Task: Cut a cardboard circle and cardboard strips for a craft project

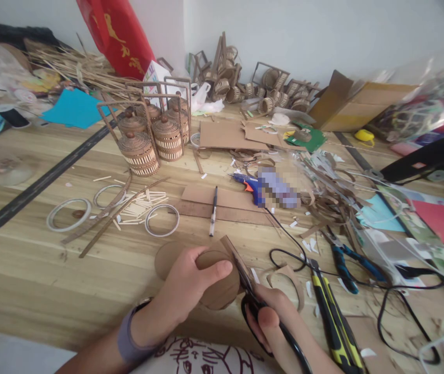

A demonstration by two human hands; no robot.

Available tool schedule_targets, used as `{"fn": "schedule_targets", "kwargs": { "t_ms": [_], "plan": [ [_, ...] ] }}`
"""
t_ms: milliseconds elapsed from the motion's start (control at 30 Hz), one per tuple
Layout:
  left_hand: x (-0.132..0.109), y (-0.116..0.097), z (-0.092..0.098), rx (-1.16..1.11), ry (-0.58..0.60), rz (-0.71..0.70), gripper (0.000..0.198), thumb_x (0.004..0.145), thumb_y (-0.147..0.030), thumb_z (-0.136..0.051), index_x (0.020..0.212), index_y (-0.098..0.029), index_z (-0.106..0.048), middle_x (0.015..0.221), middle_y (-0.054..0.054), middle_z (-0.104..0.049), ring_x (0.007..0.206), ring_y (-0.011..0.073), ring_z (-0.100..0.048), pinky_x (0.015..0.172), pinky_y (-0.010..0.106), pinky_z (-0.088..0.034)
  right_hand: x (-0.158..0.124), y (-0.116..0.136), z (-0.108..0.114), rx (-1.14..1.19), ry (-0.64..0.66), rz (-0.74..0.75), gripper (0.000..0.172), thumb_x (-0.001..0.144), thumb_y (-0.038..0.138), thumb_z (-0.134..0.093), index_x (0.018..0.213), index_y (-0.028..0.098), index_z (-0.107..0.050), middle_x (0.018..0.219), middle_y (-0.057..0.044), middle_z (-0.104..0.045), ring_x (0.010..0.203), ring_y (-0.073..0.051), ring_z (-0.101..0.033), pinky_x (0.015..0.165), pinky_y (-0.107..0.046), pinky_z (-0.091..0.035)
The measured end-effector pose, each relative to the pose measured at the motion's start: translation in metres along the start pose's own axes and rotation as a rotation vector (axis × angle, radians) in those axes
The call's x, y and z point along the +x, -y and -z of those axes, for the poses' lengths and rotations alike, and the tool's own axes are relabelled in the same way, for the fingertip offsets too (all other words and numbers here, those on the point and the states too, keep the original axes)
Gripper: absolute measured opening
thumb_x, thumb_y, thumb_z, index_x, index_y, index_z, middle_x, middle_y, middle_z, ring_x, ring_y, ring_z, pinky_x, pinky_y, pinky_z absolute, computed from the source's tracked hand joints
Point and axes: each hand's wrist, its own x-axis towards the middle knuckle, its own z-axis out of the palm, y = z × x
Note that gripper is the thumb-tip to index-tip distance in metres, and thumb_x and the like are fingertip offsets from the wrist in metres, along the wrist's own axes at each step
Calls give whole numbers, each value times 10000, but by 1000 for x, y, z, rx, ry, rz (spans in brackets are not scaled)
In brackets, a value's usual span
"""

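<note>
Low over the counter (pixel 101 291), the left hand (pixel 193 275) pinches a round piece of cardboard (pixel 220 292), thumb across its face, while the right hand (pixel 278 314) is wrapped around the handles of the scissors (pixel 246 279), whose blades lie along the disc's right edge. A cornered bit juts beyond; whether it belongs to the same piece is unclear. To trim well, I'd turn the card into the blades with the left hand, take short bites and keep that thumb clear of the line. A second disc (pixel 165 259) lies by the left wrist. Right of the hands rest a yellow-and-black utility knife (pixel 331 309) and pliers (pixel 344 255); farther off are a pen (pixel 213 210), tape rings (pixel 162 233), loose sticks (pixel 140 208) and a blue glue gun (pixel 258 193). Lidded baskets (pixel 140 153) stand behind at left; smaller ones heap against the pale wall (pixel 284 31), between a red bag (pixel 122 41) and a cardboard box (pixel 366 104).
</note>
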Motion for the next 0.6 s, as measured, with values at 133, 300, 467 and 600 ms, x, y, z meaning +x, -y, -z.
{"fn": "schedule_targets", "kwargs": {
  "t_ms": [133, 300, 467, 600],
  "plan": [
    [0, 0, 0, -17, -2, 8, 431, 662, -505, -735, 943, -178, -749, 954, 45, -808, 965, 301, -715, 794, 351, -535, -1, 2, 1, -5, 6, 15, 738, 827, 921, -215, 671, 238, -445, 527, 34, -425, 492, -116, -381, 427, -269, -267],
    [-1, -1, 1, -15, -10, 43, 486, 638, -513, -743, 975, -163, -728, 991, 75, -802, 982, 319, -713, 813, 372, -531, -3, 5, 2, -16, -14, -1, 778, 813, 919, -210, 716, 219, -534, 502, 46, -440, 478, -112, -372, 439, -271, -266],
    [-2, -1, 2, 4, -3, 57, 568, 626, -538, -753, 1033, -143, -714, 1049, 104, -790, 1009, 334, -703, 847, 394, -526, -3, 4, 3, -39, -6, 57, 771, 826, 913, -217, 682, 214, -511, 511, 44, -446, 473, -103, -355, 457, -289, -240],
    [-2, 0, 4, 20, -16, 42, 567, 620, -527, -769, 1038, -146, -722, 1037, 92, -792, 1007, 329, -702, 851, 386, -525, -1, 0, 4, -53, 14, 90, 783, 827, 916, -225, 671, 210, -527, 534, 42, -441, 501, -108, -366, 463, -284, -243]
  ]
}}
